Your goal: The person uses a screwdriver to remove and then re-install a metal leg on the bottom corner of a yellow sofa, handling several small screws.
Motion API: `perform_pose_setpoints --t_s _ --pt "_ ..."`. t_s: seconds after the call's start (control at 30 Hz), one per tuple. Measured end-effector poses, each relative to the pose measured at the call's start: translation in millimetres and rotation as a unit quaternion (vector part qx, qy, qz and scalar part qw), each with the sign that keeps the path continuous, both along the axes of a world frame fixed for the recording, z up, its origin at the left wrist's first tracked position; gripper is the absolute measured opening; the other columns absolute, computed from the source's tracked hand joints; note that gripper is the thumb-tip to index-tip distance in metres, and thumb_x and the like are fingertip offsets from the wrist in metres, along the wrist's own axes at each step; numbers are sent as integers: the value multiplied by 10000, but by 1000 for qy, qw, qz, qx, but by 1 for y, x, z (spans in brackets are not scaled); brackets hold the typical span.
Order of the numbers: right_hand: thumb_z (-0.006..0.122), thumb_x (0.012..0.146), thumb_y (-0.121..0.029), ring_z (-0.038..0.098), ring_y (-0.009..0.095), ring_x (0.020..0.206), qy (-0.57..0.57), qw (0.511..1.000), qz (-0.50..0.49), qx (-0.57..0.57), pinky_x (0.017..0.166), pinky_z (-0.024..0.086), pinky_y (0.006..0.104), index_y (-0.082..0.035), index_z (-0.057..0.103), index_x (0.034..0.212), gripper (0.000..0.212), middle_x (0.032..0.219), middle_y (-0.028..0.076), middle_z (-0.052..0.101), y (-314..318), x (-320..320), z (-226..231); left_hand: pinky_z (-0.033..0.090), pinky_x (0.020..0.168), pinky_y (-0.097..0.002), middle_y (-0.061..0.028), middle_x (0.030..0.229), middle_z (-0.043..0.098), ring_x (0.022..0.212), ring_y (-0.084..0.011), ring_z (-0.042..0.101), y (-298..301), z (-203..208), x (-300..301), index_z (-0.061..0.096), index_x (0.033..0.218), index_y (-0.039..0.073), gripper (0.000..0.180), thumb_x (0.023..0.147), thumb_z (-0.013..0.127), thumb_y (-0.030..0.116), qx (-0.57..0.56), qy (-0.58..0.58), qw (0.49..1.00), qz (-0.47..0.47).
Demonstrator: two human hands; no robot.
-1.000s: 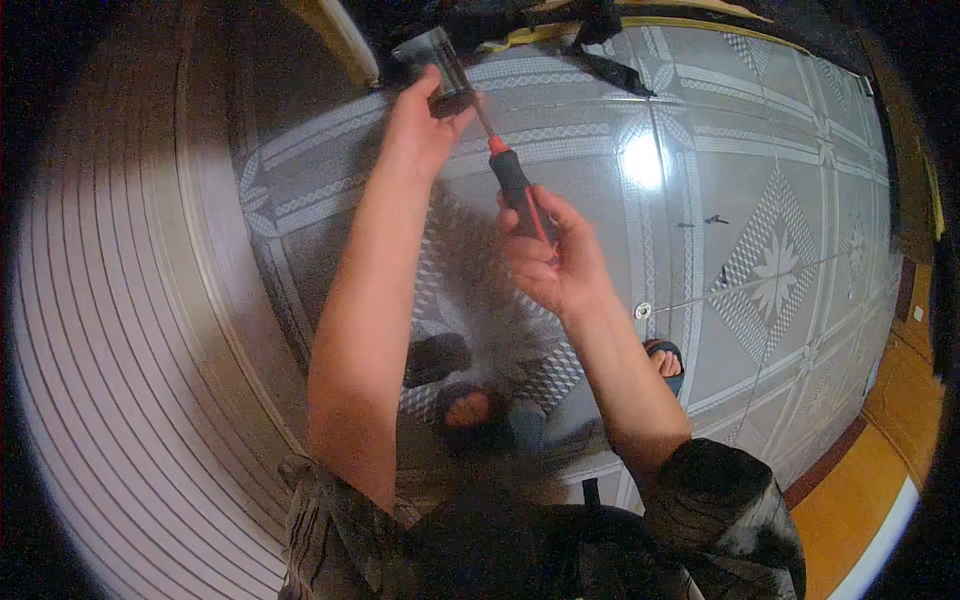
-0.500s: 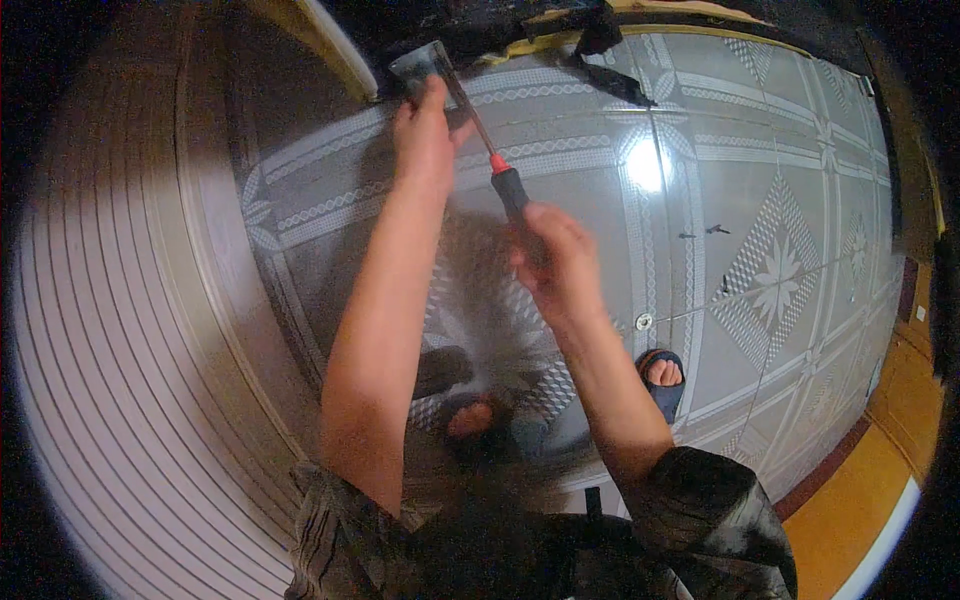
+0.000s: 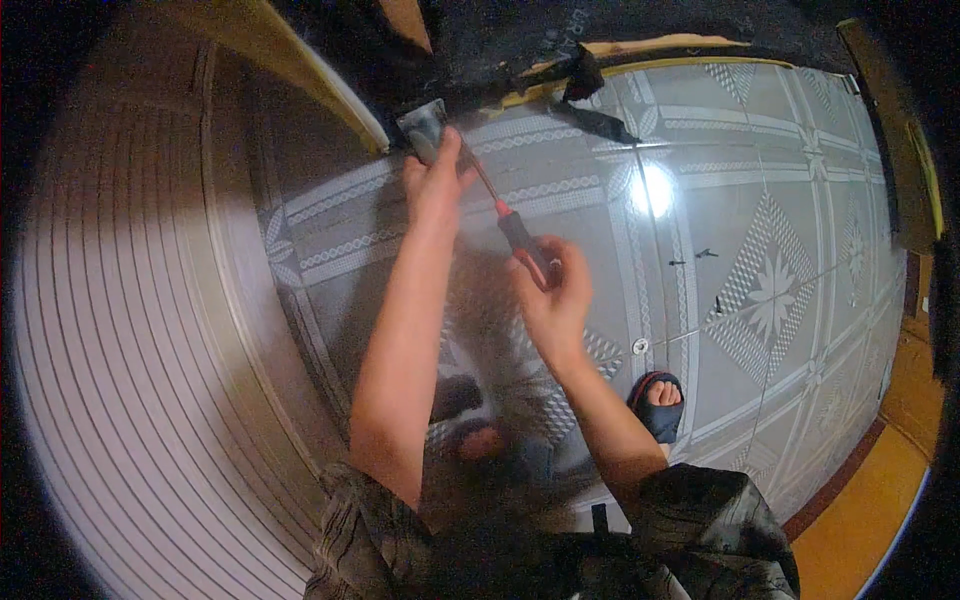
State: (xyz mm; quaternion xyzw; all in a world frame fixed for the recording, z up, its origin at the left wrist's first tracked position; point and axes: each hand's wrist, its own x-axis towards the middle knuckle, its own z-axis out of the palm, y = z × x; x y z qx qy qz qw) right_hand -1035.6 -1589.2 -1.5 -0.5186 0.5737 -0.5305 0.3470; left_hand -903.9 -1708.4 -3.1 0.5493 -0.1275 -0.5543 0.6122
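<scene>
My left hand reaches up to a shiny grey block-like piece, its fingers closed around the near end. This piece sits against the edge of a black fabric-covered object. In my right hand is a screwdriver with a black and red handle and a long thin shaft. My fingers wrap around the rear of the handle. The shaft slants up and left to the grey piece, beside my left thumb. Its tip is too dark and blurred to make out.
Patterned grey tiles cover the floor, with a few small dark bits and a round metal disc on them. A torn black strip hangs from the fabric edge. Ribbed panelling stands left. My sandalled foot is below.
The whole view has shifted, so the hands and the grey piece appear lower. My right hand has turned on the screwdriver handle, and its red rear part now shows.
</scene>
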Motion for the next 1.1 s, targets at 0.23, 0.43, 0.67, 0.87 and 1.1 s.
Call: perform_pose_setpoints --t_s 0.23,0.43,0.67,0.87,1.1 --pt "583 786 -309 494 83 526 -483 746 106 447 395 354 211 -25 507 1019 375 757 56 549 -13 -24 17 517 716 -366 -50 929 490 778 -178 510 1 6 -2 451 953 34 320 793 611 261 -20 25 999 -36" --pt "604 768 -336 516 104 566 -98 970 53 215 408 367 216 -39 520 1009 392 793 74 575 -10 -10 19 511 737 -373 -64 986 485 833 -197 518 4 8 3 432 1006 24 345 798 606 238 27 33 999 -29" --pt "473 849 -257 498 132 534 -596 663 115 438 379 392 194 -41 474 936 233 782 100 572 -17 -20 29 510 723 -393 -51 962 500 803 -182 524 4 10 4 455 995 43 305 799 606 221 5 101 994 -29" --pt "580 789 -258 502 150 545 -262 860 90 428 440 399 242 -48 502 1023 324 766 101 571 -14 -18 25 509 725 -388 -53 891 530 799 -176 538 3 8 3 497 965 56 247 800 603 206 42 150 988 -15" --pt "609 765 -273 516 187 637 -25 978 26 207 579 435 268 8 512 1001 379 777 105 542 -7 -8 7 515 718 -369 -44 838 553 785 -174 547 4 -1 4 528 931 62 196 812 583 209 -9 150 988 -35"
